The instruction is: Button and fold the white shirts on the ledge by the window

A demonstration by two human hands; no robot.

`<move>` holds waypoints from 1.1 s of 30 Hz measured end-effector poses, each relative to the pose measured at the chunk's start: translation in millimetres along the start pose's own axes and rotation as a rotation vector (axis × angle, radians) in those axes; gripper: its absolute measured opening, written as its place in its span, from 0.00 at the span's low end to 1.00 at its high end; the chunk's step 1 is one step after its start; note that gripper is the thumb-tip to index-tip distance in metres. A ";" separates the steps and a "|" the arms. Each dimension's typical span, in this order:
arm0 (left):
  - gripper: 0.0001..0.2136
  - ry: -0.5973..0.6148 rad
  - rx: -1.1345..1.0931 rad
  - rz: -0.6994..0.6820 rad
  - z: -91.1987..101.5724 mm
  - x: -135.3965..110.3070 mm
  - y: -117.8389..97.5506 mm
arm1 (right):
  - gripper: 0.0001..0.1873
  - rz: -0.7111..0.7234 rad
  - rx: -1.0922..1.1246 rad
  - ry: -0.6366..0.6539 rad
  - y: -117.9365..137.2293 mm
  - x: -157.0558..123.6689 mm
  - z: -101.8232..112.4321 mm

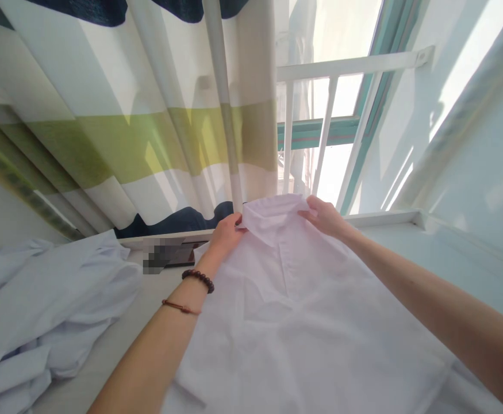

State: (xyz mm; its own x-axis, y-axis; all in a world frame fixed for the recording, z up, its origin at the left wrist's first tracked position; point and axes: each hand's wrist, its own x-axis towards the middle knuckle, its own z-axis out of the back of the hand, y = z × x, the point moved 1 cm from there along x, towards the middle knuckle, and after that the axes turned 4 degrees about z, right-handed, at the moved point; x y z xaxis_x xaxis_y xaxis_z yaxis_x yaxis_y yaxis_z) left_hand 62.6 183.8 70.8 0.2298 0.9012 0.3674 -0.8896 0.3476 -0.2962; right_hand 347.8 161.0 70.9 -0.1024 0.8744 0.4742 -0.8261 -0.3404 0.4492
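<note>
No writing can be made out; a pixelated patch is laid over the left part of a dark flat object, by which any marking there, and the object's exact kind, are concealed; the lower hem of the white collared shirt is cut off by the bottom edge of the view, and its sleeves cannot be clearly told apart from the folds at its sides; a heap of white garments is cut off at the left; what lies beyond the window is washed out by glare.

The shirt is spread over the pale surface in the middle foreground, its collar towards the curtain, its short front placket running down from the neck; the left end of the collar is pinched between the thumb and fingers of the left hand, the fingertips being partly hidden; the right end is gripped between the thumb and fingers of the right hand, which is closed on the cloth near its edge; a dark beaded bracelet and a thin cord bracelet are worn on the left arm; white railings are seen behind the right hand.
</note>
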 end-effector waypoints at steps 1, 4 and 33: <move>0.08 -0.039 -0.010 0.008 4.3 8.5 -1.7 | 0.09 -0.010 0.015 -0.090 2.0 6.9 3.2; 0.13 -0.156 -0.009 0.039 10.3 25.4 -7.0 | 0.12 -0.038 -0.050 -0.208 8.3 24.0 4.4; 0.27 0.194 0.220 -0.147 -50.8 -58.6 -27.1 | 0.37 -0.115 -0.340 0.361 28.6 -72.2 -62.8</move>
State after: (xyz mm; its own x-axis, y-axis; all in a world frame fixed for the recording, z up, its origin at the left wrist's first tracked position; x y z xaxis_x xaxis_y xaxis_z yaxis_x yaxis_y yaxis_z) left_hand 93.3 134.7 12.6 0.4139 0.8855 0.2109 -0.9006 0.4322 -0.0472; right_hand 296.8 109.8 2.0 -0.1355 0.9838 0.1177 -0.9708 -0.1555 0.1827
